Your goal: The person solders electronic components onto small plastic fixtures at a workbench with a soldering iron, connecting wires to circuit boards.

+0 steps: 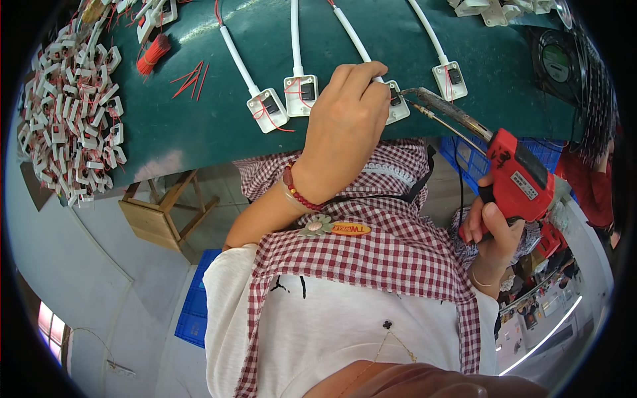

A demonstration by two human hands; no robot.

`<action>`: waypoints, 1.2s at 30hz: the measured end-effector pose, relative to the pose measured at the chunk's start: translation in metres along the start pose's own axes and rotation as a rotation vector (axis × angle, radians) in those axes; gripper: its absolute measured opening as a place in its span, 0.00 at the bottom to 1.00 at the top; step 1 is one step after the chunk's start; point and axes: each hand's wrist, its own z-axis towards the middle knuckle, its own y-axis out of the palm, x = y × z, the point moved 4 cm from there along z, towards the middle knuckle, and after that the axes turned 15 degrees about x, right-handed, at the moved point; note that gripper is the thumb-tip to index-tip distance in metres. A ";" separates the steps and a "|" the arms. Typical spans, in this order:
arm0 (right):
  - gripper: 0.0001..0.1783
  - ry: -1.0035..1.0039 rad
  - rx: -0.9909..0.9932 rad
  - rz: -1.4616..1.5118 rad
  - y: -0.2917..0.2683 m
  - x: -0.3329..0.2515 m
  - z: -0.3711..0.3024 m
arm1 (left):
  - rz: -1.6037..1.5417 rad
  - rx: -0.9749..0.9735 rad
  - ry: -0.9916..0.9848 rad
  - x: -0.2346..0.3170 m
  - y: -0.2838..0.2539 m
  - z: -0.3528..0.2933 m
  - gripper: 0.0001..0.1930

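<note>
1. Hands first: your left hand point(345, 126) is curled shut, pinching the white switch box point(397, 105) at the near edge of the green table point(199, 126).
2. Your right hand point(492, 229) is wrapped tight round the grip of the red soldering gun point(517, 172), off the table's near right corner.
3. The gun's long barrel runs from your right hand up and left, its tip point(406, 93) touching the box just beside your left fingers point(371, 83).
4. The box's white cable point(352, 33) runs toward the far edge; three more boxes point(300, 95) lie alongside.
5. Loose white parts point(73, 113) are heaped at the left edge.
</note>
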 end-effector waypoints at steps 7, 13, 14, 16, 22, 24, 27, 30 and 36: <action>0.22 -0.013 -0.005 0.010 0.001 0.000 0.002 | -0.002 0.001 0.001 0.000 0.000 0.001 0.05; 0.21 -0.027 0.028 0.023 0.001 -0.002 0.001 | 0.000 -0.012 0.005 0.001 -0.001 0.002 0.05; 0.21 -0.028 0.027 0.025 0.002 -0.002 0.002 | 0.001 -0.012 0.006 0.000 -0.001 0.002 0.05; 0.21 -0.075 0.054 0.051 0.001 -0.006 0.002 | 0.007 -0.053 0.029 0.000 0.000 0.001 0.09; 0.22 -0.153 0.118 0.153 -0.013 -0.011 0.011 | 0.086 -0.232 -0.058 0.016 -0.003 0.001 0.26; 0.22 -0.193 0.066 0.194 -0.024 -0.010 0.016 | 0.207 -0.253 -0.030 0.014 -0.011 0.003 0.26; 0.20 -0.239 0.055 0.240 -0.040 -0.012 0.017 | 0.420 -0.279 0.060 0.025 -0.019 0.020 0.27; 0.20 -0.283 0.071 0.308 -0.047 -0.011 0.020 | 0.421 -0.133 0.248 0.038 -0.001 0.033 0.22; 0.21 -0.293 -0.010 0.371 -0.051 -0.007 0.022 | 0.181 -0.405 0.450 0.042 0.062 0.035 0.08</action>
